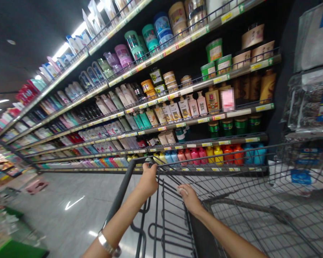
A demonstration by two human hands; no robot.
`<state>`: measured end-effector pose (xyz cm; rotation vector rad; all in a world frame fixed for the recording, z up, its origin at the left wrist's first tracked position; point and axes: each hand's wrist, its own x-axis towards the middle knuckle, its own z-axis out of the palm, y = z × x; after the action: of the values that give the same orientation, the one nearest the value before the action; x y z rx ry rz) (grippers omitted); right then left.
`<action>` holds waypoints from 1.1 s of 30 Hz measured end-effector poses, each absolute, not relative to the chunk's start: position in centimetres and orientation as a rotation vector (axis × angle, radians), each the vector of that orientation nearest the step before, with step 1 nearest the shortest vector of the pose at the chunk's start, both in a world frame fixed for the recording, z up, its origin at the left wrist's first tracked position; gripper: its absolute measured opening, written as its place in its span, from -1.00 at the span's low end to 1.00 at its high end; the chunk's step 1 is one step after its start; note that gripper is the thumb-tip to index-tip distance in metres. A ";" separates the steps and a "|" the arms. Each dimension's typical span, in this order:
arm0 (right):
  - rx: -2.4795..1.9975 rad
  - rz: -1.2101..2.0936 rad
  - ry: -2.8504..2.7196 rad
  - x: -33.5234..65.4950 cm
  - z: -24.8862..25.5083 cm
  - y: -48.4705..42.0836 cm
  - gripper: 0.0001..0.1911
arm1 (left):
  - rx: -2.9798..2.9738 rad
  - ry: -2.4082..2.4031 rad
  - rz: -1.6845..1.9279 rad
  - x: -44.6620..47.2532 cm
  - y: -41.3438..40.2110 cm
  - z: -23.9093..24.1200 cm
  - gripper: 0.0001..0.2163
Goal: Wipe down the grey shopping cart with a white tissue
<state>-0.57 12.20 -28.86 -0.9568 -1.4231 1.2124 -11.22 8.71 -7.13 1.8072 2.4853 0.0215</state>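
A dark wire shopping cart (239, 202) spreads below me, with a thick handle bar (121, 191) on its left. My left hand (150, 181), with a silver band on its wrist, is closed on the cart's upper wire rim near the far end of the handle. Over the cart's wire grid, my right hand (190, 199) has its fingers curled together. Something small and whitish shows at its fingertips, too blurred to name. Bags or goods wrapped in clear plastic (301, 172) show at the right, beyond the cart mesh.
A long shelf unit (193, 87) of bottles and jars runs along the far side. Colourful bottles (201, 156) fill its bottom row, close behind the cart. Grey shiny floor (78, 204) lies at left, with a pink stool-like object (37, 186) and a green-edged display (18, 247).
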 end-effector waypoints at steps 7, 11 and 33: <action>-0.838 1.308 -1.300 -3.9 -21.5 12.2 -0.73 | 1.825 2.476 -0.027 -11.6 9.0 -7.3 -0.45; -0.704 1.192 -1.330 -5.3 -18.3 12.8 -0.66 | 1.879 2.469 0.003 -11.8 9.0 -7.3 -0.47; -0.826 1.020 -1.484 -2.5 -25.2 11.5 -0.78 | 1.865 2.347 0.043 -11.6 9.2 -8.0 -0.35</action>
<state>-2.47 11.48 -25.17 -0.8258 -1.4836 1.0199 -11.57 9.22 -8.03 1.8649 2.3465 0.0430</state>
